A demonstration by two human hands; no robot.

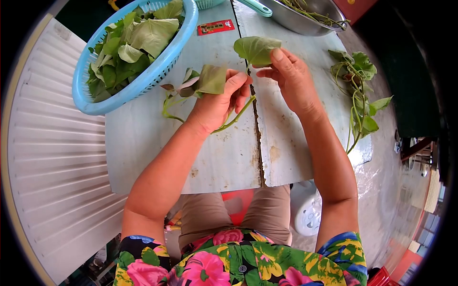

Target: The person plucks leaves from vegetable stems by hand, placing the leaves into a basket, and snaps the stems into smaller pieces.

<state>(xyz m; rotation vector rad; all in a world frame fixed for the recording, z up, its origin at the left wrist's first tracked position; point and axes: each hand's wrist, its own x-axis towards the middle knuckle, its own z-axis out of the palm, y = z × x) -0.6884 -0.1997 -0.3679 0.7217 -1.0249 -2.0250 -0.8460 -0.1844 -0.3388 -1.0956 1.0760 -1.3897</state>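
My left hand (222, 97) is closed around a leafy green vine (236, 119). The vine's stem curves out below the fingers, and several leaves (212, 80) hang over the back of the hand and to its left. A broad green leaf (255, 50) is pinched between the thumb and fingers of my right hand (291, 78). The leaf's thin stalk runs down towards my left fingertips; whether it is still joined to the vine I cannot tell. Both hands are above the middle of the table, close together, near the seam between its two panels.
A blue plastic basket (81, 90) full of picked leaves (152, 35) stands at the back left. More vines (360, 95) lie along the table's right edge. At the back are a red packet (215, 27) and a metal bowl (305, 24) holding stems. The table (224, 167) ends before my lap.
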